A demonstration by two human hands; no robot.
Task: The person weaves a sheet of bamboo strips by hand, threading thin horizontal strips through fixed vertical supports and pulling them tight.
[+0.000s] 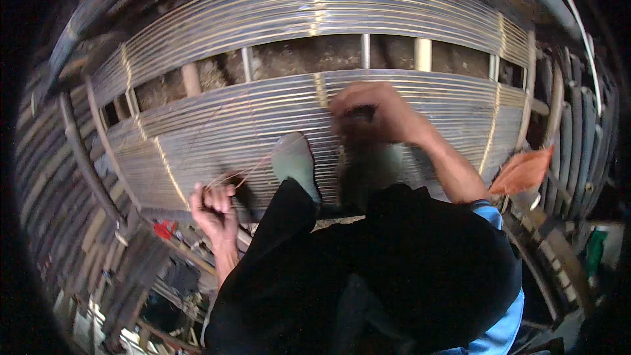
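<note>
My left hand (213, 213) is low on the left, its fingers curled round a thin reddish cord (253, 167). From there the cord slants up toward my right hand (378, 112), and fainter loops of it cross the slats. Blurred by motion, my right hand hovers over the slatted platform (420, 102) with its fingers bent in; what they hold is hidden. Long thin strips make up the platform, bound crosswise by pale yellow lashing rows (319, 89). My foot in a grey-green sock (294, 158) rests on the strips, and the other is in shadow under my right hand.
A second slatted section (250, 16) lies beyond an open gap with crossbars (422, 54) and bare ground below. Dark poles are stacked at left (59, 158) and right (582, 138). An orange cloth-like piece (524, 171) and a small red item (165, 229) lie beside the platform.
</note>
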